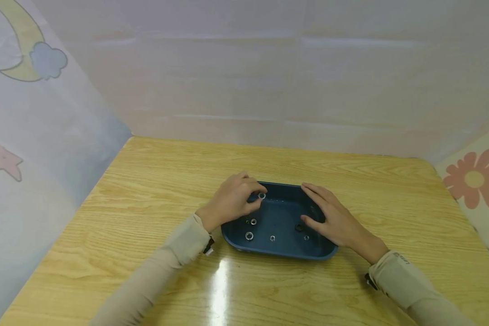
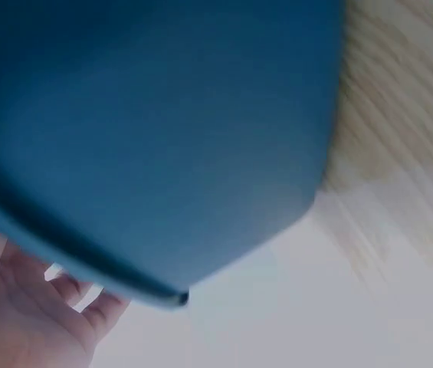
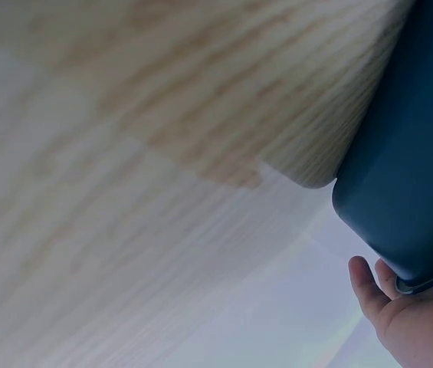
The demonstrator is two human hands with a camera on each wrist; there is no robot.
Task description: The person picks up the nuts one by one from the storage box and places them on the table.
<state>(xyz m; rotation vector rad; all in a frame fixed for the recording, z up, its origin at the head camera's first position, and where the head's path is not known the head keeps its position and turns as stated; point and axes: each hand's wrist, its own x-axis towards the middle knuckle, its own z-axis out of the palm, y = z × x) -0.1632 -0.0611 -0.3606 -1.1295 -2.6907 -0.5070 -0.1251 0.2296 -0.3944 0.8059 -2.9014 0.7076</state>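
Over the left part of a blue tray, my left hand pinches a silver metal nut between thumb and fingertips. In the tray lie several more nuts: a larger silver one, smaller ones on the left and in the front middle, and a dark one near my right thumb. My right hand lies across the right rim, its fingers extended toward the far corner. From the left wrist, the tray's outer wall hides the nut and part of the left hand.
A wooden table with light grain carries the tray. Pale printed sheets stand behind and at the sides, with a moon at left and a flower at right. Light glares off the table in front.
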